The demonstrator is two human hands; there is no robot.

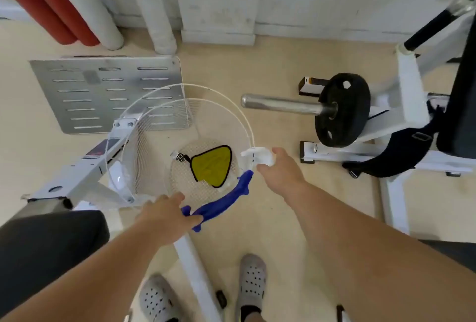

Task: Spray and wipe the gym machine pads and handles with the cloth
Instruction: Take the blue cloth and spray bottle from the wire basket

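Note:
A white wire basket (144,126) hangs on the white machine frame below me. Inside it lies a yellow cloth (211,166) with a black edge. My left hand (167,216) grips one end of a blue cloth (221,204) that drapes along the basket's near rim. My right hand (279,169) holds the white head of a spray bottle (257,157) at the basket's right rim; the bottle's clear body is barely visible. A black pad (49,249) sits at lower left, and another black pad (461,95) at far right.
A steel bar with a black weight plate (342,110) juts left from the white machine (409,85) on the right. A perforated metal footplate (103,92) lies beyond the basket. Red and white padded posts (77,7) stand by the wall. My feet in grey clogs (251,280) are below.

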